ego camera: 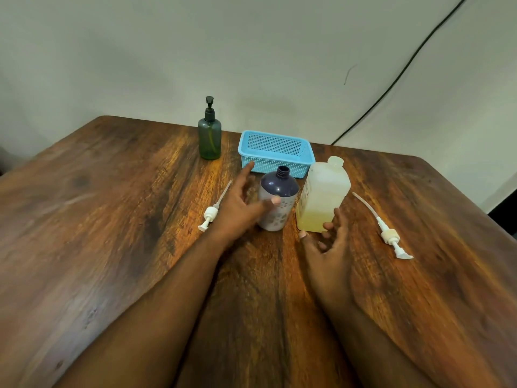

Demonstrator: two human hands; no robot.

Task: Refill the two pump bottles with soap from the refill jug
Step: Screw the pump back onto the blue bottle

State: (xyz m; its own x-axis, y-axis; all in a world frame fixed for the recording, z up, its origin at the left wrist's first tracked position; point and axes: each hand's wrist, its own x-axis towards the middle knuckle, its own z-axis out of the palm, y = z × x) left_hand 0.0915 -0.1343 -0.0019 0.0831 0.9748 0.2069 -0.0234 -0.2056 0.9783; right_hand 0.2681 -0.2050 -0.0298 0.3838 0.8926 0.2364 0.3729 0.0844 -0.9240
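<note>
A dark purple bottle [279,197] with a flowered lower half stands uncapped mid-table. My left hand [240,203] is spread open just left of it, thumb against its side, not gripping. Right of it stands the translucent refill jug [321,197], uncapped, with yellowish soap in its lower part. My right hand [327,242] hovers open at the jug's near base, fingertips close to it. A green pump bottle [209,137] with a black pump stands at the back. One white pump head [212,212] lies left of the purple bottle, another pump head [390,235] lies to the right.
A light blue perforated basket [275,154] sits behind the purple bottle and the jug. The wooden table [98,205] ends at a wall, and a black cable [391,85] runs down the wall at the right.
</note>
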